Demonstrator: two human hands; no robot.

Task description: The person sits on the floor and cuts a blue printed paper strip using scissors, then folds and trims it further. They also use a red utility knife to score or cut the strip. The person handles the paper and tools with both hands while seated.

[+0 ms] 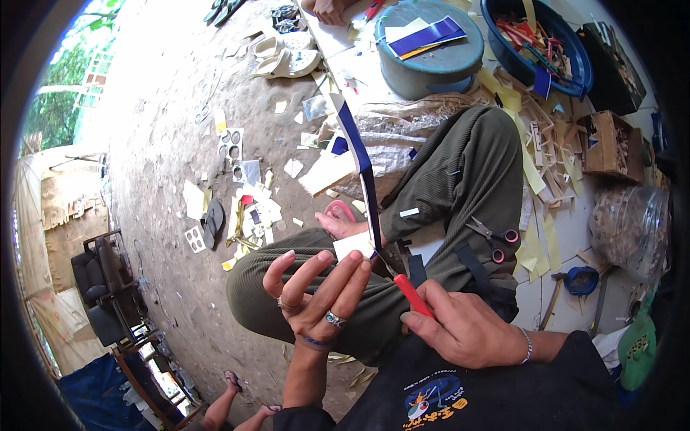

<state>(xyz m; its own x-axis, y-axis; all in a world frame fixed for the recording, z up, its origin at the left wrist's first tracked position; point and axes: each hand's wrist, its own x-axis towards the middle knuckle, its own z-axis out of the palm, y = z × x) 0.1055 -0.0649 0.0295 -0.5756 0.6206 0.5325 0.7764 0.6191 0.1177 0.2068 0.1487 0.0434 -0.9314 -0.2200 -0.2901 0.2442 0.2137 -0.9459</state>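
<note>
Between the thumb and fingers of my left hand [320,298] is a small white card piece [351,246]. A long, bent blue-and-white strip [367,179] rises from the card's right edge, its far end standing up over the ground. My right hand [463,330] grips a red-handled tool [412,295] with a thin, dark metal end. That end meets or lies very near the strip's lower end; the exact contact is too small to tell. Open scissors [491,235] with dark and pink handles rest on my trouser leg [460,169], near a small white piece [409,212].
A lidded blue-green bucket [431,68] with blue sheets on top stands ahead, beside a blue basin [583,72] of scraps. A wooden box [611,147] and clear jar [625,233] are at right. Clogs [287,61] and paper scraps lie left. Another person's hand [328,11] shows at top.
</note>
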